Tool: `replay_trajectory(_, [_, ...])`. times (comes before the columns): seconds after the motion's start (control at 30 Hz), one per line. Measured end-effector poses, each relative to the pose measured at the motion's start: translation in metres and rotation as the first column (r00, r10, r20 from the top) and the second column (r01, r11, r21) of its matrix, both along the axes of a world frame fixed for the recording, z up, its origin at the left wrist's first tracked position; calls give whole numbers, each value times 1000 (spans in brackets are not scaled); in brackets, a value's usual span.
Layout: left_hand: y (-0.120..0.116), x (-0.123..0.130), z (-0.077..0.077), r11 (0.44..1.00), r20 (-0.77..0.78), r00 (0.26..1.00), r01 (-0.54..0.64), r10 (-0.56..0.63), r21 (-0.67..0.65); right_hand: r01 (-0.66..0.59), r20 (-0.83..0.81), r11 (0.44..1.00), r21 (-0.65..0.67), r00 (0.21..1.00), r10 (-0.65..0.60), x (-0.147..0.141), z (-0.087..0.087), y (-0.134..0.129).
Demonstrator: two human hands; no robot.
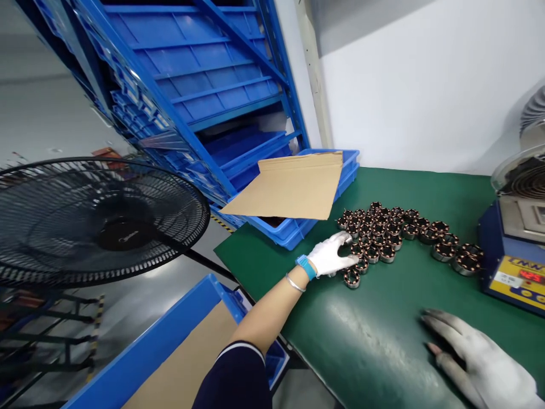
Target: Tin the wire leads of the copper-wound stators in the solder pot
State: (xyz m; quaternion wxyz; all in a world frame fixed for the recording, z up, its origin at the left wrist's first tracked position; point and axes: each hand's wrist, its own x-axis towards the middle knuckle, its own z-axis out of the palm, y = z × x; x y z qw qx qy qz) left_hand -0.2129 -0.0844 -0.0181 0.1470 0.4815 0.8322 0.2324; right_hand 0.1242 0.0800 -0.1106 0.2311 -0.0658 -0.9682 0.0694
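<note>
My left hand, in a white glove with a blue band at the wrist, reaches to the left edge of a cluster of small ring-shaped metal parts with copper-coloured windings. Its thumb and fingers are apart around parts at that edge; whether it grips one is hidden. A single ring part lies just below the fingers. My right hand, gloved with a bare fingertip showing, hovers low over the green table at the right. Its fingers are spread with nothing between them, and it is slightly blurred.
Cardboard lies across a blue bin behind my left hand. A blue machine with a yellow panel stands at the right. A black fan and another blue bin are at the left. Blue shelving rises behind.
</note>
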Motion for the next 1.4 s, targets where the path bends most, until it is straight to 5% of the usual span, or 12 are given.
replay_trajectory(0.2, [33, -39, 0, 993, -7, 996, -91, 91, -80, 32, 71, 997, -76, 997, -27, 2, -11, 1])
replay_trajectory(0.5, [46, -46, -4, 963, 103, 982, -130, 158, -237, 48, 41, 997, -60, 998, -46, 8, -17, -1])
replay_trajectory(0.77, [42, -69, -4, 940, 211, 933, -319, 291, 116, 51, 10, 996, -73, 999, -51, 7, -16, -4])
replay_trajectory(0.97, [78, -93, -21, 936, 405, 896, -283, 181, 209, 84, -36, 996, -30, 996, -85, 10, -23, -7])
replay_trajectory(1.17, [120, -105, -27, 961, 548, 836, -170, 23, 219, 131, -77, 991, -14, 988, -131, 5, -10, -7])
replay_trajectory(1.4, [130, -88, -29, 977, 683, 723, -53, -104, 206, 159, -36, 983, -97, 986, -163, 2, -7, -4])
